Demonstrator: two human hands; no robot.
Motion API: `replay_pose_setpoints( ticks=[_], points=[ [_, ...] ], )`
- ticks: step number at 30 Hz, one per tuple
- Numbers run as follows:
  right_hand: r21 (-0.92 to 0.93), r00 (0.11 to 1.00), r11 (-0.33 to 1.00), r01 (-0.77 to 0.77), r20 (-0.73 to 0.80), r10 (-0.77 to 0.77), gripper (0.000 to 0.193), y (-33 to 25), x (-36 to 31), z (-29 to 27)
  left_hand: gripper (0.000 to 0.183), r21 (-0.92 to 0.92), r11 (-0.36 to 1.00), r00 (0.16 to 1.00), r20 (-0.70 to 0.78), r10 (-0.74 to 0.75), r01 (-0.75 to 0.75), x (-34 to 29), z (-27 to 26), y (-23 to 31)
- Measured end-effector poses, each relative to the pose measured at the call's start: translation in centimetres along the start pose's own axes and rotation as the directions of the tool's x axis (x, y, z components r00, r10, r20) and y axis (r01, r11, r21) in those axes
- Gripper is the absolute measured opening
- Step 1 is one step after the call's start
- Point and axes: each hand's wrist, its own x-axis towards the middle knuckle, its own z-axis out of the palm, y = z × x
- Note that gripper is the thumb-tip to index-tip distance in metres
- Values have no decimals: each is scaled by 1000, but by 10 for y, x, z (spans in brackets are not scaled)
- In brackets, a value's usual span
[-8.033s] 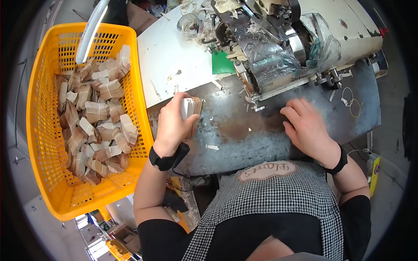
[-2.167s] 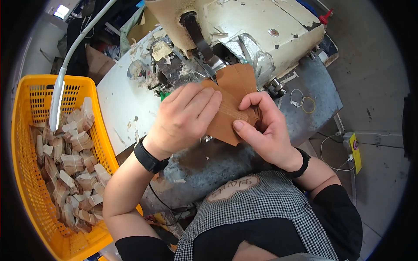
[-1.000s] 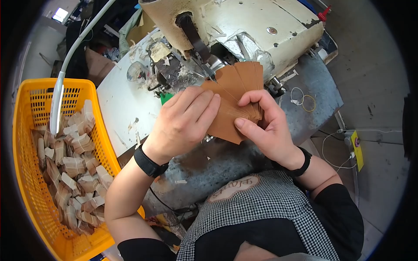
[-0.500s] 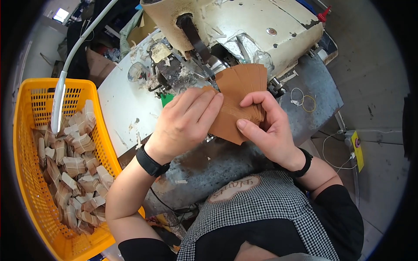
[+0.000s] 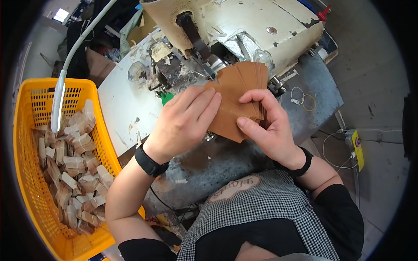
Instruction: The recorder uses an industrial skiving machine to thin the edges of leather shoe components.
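Observation:
A fanned stack of thin brown leather pieces (image 5: 237, 87) lies between my hands, in front of the machine's working head. My right hand (image 5: 275, 130) grips its right side, with the thumb on top and the index finger curled over the face. At the left edge, the bent fingers of my left hand (image 5: 185, 119) press together on the leather, close to the machine's metal foot (image 5: 213, 67). The left thumb and the undersides of the lower pieces are hidden.
The worn cream machine (image 5: 257, 26) stands on a metal-topped table (image 5: 191, 167) strewn with scraps. At left, a yellow plastic basket (image 5: 102, 141) holds many banded bundles of pieces (image 5: 74, 165). A white lamp arm (image 5: 65, 71) hangs over it. Two rubber bands (image 5: 309, 103) lie at right.
The leather stack has shifted slightly away from me, toward the machine. Both hands have moved a little with it and keep their hold.

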Motion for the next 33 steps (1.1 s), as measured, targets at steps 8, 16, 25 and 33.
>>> replay_pose_setpoints(
  ticks=[8,16,25,33],
  points=[
    [-68,998,996,58,1,-58,35,3,0,-1,52,-54,998,999,9,-33,33,-6,1,3],
    [-103,994,989,106,-20,-109,35,7,1,-1,53,-31,999,999,-2,-41,41,-8,4,5],
    [-111,997,991,69,-29,-73,37,4,2,-2,54,0,999,999,6,-33,33,-8,2,3],
    [-78,998,996,33,-43,-37,39,2,3,0,53,-14,999,999,3,-48,48,-8,1,0]
  ],
)
